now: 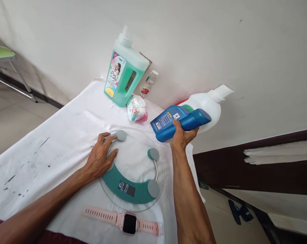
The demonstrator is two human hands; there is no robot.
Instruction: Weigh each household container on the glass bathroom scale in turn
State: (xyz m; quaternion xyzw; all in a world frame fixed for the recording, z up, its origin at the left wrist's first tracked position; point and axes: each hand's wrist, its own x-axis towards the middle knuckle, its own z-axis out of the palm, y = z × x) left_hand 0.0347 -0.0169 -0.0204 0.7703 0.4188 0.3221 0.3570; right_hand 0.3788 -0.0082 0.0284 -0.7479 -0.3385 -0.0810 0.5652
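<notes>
A round glass bathroom scale (pixel 131 188) with a teal band lies on the white cloth, its display lit with digits. On the scale's left edge rests my left hand (pixel 100 154), fingers apart, near a grey foot pad. My right hand (pixel 182 135) is wrapped round a blue bottle (pixel 179 120), which is tilted, its cap end to the right. Behind that bottle stands a large white pump bottle (pixel 216 105), partly hidden by it. Below the scale lies a pink smartwatch (pixel 129 223), strap stretched out, screen dark.
A green detergent jug (pixel 123 74), a small clear bottle (pixel 149 83) and a wipes pack (pixel 137 109) stand towards the wall. The white cloth (pixel 54 152) covers the table. Slippers (pixel 240 211) lie on the floor at right; a folding stool (pixel 3 52) is far left.
</notes>
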